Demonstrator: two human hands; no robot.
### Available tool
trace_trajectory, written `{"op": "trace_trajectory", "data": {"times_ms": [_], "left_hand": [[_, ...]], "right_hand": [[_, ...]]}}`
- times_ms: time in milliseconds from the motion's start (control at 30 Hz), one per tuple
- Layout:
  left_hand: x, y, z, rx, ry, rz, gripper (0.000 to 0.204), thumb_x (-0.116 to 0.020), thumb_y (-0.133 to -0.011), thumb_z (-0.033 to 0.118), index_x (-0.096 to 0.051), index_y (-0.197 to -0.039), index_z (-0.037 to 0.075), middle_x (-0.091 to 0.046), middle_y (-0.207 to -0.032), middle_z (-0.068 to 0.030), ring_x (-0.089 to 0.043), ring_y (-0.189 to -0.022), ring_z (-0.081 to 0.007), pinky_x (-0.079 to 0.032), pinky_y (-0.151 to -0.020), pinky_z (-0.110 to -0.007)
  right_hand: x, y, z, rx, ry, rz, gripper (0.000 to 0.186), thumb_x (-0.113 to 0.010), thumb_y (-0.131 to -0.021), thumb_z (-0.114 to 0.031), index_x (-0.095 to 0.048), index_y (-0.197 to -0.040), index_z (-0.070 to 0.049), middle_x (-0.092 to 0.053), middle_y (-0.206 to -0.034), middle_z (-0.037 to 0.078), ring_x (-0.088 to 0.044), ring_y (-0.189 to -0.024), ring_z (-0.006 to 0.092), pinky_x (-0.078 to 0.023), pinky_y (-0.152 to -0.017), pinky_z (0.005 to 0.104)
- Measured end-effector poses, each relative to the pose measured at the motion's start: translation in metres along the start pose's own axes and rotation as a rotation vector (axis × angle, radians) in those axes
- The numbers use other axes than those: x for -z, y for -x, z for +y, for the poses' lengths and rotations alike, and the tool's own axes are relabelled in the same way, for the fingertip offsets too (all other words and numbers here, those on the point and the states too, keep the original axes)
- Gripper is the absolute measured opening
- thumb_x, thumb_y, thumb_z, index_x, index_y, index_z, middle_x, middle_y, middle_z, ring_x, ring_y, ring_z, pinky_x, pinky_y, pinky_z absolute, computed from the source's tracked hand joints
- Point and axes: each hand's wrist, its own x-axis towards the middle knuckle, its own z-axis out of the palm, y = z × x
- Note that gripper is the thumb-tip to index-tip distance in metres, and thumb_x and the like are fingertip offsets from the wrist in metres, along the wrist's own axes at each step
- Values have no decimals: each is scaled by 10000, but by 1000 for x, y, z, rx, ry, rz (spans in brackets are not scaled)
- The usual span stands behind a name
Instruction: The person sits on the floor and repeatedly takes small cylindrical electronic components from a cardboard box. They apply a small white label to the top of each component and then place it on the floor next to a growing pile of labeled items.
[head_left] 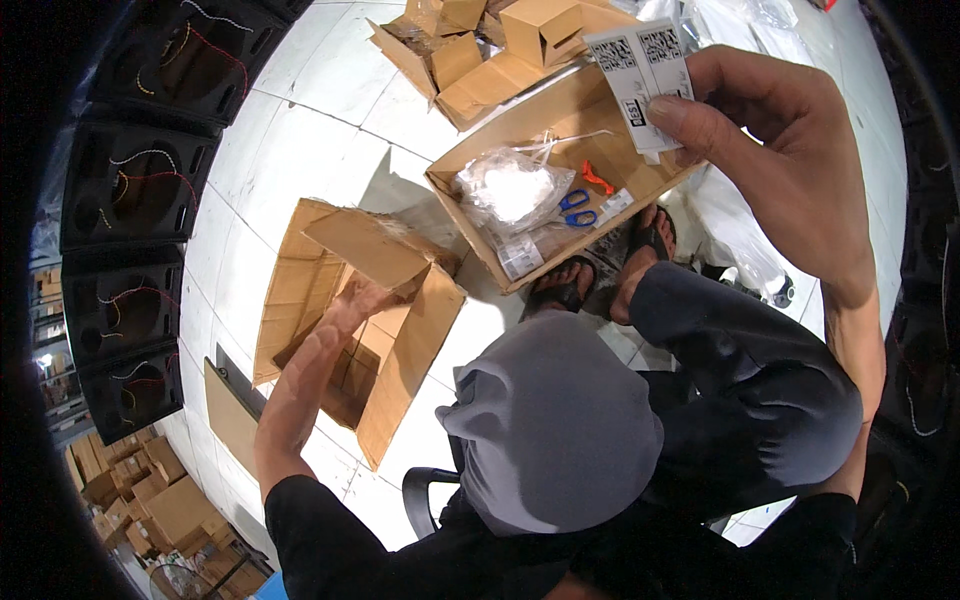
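My right hand, at the upper right, pinches white label strips printed with square codes, its thumb across their front. Behind them is an open cardboard carton holding a clear plastic bag, blue-handled scissors, a small red item and a small packet. My left hand is down in a second open cardboard box at the left, by its folded flap. Its fingers are mostly hidden and blurred, so whether they hold anything is unclear.
Several black cabinets with wires line the left, more at the right edge. A board lies left of the box. Stacked cartons fill the lower left, flattened cardboard the top. Plastic wrapping lies right of my sandalled feet.
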Motion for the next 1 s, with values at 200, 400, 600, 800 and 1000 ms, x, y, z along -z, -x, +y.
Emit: {"op": "trace_trajectory", "data": {"times_ms": [200,400,600,800,1000], "left_hand": [[-16,-13,-18,-42,157,63,475,-386,-977,419,-410,-1324,97,-533,-1205,-158,-547,-1060,-292,-449,-886,-441],[-27,-10,-42,-53,257,52,453,-381,-972,413,-425,-1292,96,-543,-1157,-154,-558,-1011,-293,-466,-810,-451],[-57,-9,-70,-54,375,56,432,-376,-967,407,-441,-1260,96,-554,-1109,-151,-568,-962,-295,-483,-733,-461],[-19,-21,-22,9,494,-17,330,-444,-958,312,-503,-1182,77,-568,-1091,-112,-572,-957,-251,-496,-767,-400],[-27,-12,-9,-149,242,185,282,-515,-930,185,-551,-1164,33,-594,-1110,-124,-569,-1048,-228,-488,-882,-348]], "right_hand": [[-4,-1,-6,66,19,-43,157,-677,-860,-113,-686,-947,17,-690,-825,97,-642,-738,126,-536,-679,272],[-12,2,-2,-9,-17,8,143,-694,-836,-98,-686,-916,19,-686,-806,101,-624,-707,120,-528,-668,271],[-13,1,0,41,-71,-8,134,-690,-841,-88,-685,-928,14,-694,-829,120,-632,-718,136,-537,-650,285],[-7,3,6,31,-2,-19,161,-685,-850,-92,-680,-966,21,-691,-867,137,-635,-734,150,-538,-646,293],[-4,1,2,-40,-119,-38,184,-686,-850,-77,-655,-985,44,-673,-906,132,-634,-789,152,-534,-674,295]]}}
